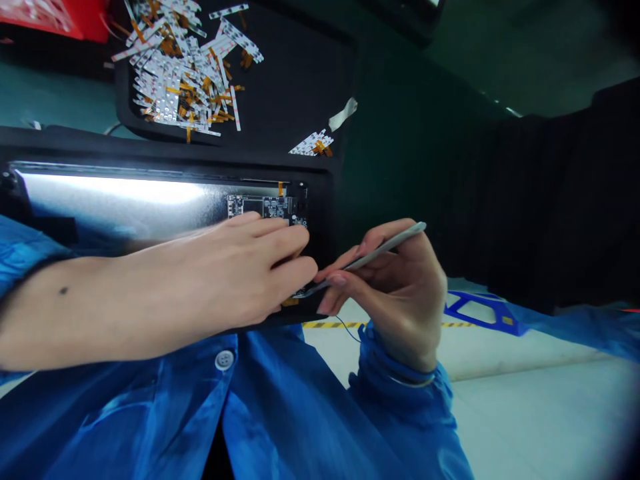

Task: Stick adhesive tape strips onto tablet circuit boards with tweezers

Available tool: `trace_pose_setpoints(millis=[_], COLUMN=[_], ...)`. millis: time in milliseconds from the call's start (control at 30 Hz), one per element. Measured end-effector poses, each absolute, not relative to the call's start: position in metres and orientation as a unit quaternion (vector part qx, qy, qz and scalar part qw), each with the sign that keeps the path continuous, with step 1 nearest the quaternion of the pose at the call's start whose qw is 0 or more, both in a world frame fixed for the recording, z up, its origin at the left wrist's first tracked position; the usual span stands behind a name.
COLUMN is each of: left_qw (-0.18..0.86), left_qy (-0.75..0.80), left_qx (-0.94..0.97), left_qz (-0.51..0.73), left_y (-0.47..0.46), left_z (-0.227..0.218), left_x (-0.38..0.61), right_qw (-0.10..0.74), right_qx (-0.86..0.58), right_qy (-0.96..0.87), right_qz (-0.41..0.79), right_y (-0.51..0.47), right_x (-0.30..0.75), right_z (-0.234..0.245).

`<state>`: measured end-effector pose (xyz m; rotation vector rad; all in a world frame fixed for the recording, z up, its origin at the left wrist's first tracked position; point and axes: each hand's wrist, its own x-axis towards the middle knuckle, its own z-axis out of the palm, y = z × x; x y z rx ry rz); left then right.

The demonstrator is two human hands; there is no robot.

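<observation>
My left hand [265, 260] lies over a dark circuit board [270, 203], its fingers curled and close together. Its fingertips are hidden, so what they grip, if anything, does not show. In my right hand [400, 287] is a slim grey pair of tweezers [385, 248], held slantwise between thumb and fingers. The tip of the tweezers reaches the lower right edge of the board, close to my left fingers. The board sits at the right end of a shiny metal panel [125, 197] in a black frame. An orange flex cable [281, 189] shows at the board's top edge.
Behind the panel, a black tray [295, 60] bears a heap of white strips with orange flex tails [175, 73]. A smaller bunch of strips [313, 143] and a crumpled pale piece [343, 114] lie nearer. A red bin [90, 23] stands far left; a blue frame [485, 313] is at right.
</observation>
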<state>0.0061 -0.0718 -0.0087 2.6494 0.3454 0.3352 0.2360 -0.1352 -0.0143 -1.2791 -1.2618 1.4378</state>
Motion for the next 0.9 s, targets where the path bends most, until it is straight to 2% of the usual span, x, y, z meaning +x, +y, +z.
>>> trace_pose_setpoints(millis=[333,500,733,833,900], left_qw=[0.156,0.165,0.153,0.175,0.210], left_qy=[0.137,0.124,0.120,0.111,0.111], left_qx=[0.970,0.970,0.973,0.971,0.964], left_qz=[0.123,0.128,0.120,0.118,0.121], left_y=[-0.076,-0.075,-0.076,-0.074,-0.070], left_z=[-0.011,-0.012,-0.014,-0.012,-0.010], left_x=[0.010,0.010,0.008,0.007,0.004], right_qw=[0.436,0.455,0.446,0.474,0.401], right_qx=[-0.542,-0.554,-0.532,-0.529,-0.520], right_qy=[-0.516,-0.535,-0.540,-0.601,-0.707], right_qz=[0.500,0.448,0.475,0.368,0.263], right_y=[-0.148,-0.156,-0.149,-0.155,-0.165], right_x=[0.227,0.223,0.226,0.234,0.242], right_z=[-0.018,-0.019,-0.018,-0.013,-0.008])
